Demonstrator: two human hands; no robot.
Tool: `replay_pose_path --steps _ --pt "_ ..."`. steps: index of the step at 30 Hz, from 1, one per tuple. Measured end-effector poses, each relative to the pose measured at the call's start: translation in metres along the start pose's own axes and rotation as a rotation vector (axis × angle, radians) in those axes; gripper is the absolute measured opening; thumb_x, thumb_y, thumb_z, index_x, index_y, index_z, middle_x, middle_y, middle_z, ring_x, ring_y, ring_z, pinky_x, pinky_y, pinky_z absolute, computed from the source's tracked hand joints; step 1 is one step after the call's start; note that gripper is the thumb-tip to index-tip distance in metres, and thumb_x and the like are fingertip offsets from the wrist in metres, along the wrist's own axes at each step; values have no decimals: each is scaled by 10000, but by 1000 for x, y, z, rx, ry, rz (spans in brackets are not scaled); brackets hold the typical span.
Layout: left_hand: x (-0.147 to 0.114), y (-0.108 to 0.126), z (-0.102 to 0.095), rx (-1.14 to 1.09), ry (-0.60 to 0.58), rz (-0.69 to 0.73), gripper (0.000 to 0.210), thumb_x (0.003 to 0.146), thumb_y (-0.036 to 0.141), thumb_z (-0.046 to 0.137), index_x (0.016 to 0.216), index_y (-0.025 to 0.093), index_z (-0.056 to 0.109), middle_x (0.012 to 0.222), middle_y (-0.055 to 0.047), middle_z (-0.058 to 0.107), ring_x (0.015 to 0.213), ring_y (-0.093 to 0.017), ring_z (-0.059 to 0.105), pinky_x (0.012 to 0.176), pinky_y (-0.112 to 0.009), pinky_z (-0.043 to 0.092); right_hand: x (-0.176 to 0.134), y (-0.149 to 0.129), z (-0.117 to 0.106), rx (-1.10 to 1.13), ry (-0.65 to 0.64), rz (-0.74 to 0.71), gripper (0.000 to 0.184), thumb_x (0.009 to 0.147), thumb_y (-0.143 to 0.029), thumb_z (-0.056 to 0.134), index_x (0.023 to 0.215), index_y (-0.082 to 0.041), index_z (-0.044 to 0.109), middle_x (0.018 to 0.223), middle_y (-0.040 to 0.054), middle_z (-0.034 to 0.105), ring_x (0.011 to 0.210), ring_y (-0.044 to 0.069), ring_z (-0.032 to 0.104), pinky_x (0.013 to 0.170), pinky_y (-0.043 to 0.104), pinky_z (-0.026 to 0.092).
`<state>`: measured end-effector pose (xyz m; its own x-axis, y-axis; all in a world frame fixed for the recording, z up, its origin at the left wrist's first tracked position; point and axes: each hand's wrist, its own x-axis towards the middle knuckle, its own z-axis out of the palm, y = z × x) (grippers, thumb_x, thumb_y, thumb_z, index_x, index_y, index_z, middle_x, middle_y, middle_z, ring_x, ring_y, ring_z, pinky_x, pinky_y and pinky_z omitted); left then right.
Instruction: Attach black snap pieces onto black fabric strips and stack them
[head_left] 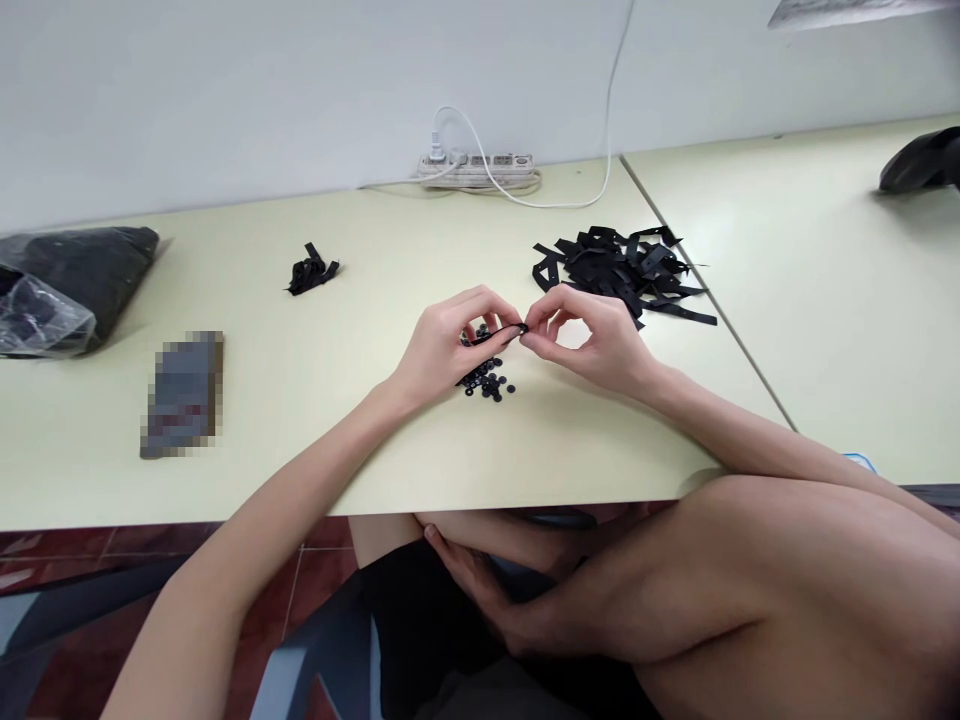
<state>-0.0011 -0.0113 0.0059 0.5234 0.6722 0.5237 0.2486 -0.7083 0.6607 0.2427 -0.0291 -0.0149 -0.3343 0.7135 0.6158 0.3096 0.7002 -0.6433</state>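
Black narrow flexible strip (523, 327) is located above the table, between the fingertips of both hands, in the head view. Left hand (448, 338): thumb and forefinger pinch the strip, remaining fingers curled. Right hand (594, 335): thumb and forefinger are pressed together at the strip's end, with an open loop between them. A loose pile of small round black disc-shaped pieces (491, 386) lies on the pale yellow-green tabletop (375, 440), directly below the left hand; the hand hides part of the pile. A large tangled heap of flat black strips (611, 262) lies just beyond the right hand, beside the dark table seam (705, 290). A small bunch of black strips (309, 273) lies well apart, on the left. A white multi-socket power strip (476, 172) with a white cable (616, 75) rests against the wall. A pixelated flat grey object (180, 395) lies left of the left forearm. A curved black object (921, 160) occupies the right edge. Below the table, another hand (469, 572) rests on black cloth. Container: a clear plastic bag (56, 313) at the far left encloses dark material; individual contents cannot be distinguished.
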Motion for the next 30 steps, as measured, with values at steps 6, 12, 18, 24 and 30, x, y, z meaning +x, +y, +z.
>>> replay_pose_path --steps 6,12,18,24,30 --pt "1 2 -1 -38 15 -101 61 1058 278 768 1081 240 809 1054 -19 820 899 -134 730 714 -245 540 1 -1 -1 -17 15 54 13 1053 -278 712 1062 -271 716 943 14 791 809 190 757 733 347 627" --pt "4 3 -3 -91 43 -260 159 1065 368 728 1064 236 817 1086 -41 833 955 -167 755 696 -260 519 1 1 -3 21 -8 141 65 1102 -308 662 1120 -267 708 976 29 797 890 210 782 763 365 623" --pt "3 1 0 -112 -19 -247 181 1064 364 708 1132 257 837 1168 -55 842 1028 -182 761 712 -269 517 1 -1 -2 34 -42 141 62 1096 -330 709 1089 -274 734 969 19 793 864 198 755 785 367 622" --pt "2 6 1 -150 21 -262 183 1012 413 815 1020 232 793 1050 -37 831 996 -180 782 719 -268 516 1 0 0 43 -56 175 91 1051 -357 785 1063 -273 754 980 20 802 807 187 725 752 358 622" --pt "1 10 2 -175 -6 -235 97 1026 329 803 1025 236 831 1022 -26 848 974 -167 793 716 -266 512 1 -1 0 46 -47 153 114 1033 -356 769 970 -264 749 932 18 793 788 185 714 738 352 616"
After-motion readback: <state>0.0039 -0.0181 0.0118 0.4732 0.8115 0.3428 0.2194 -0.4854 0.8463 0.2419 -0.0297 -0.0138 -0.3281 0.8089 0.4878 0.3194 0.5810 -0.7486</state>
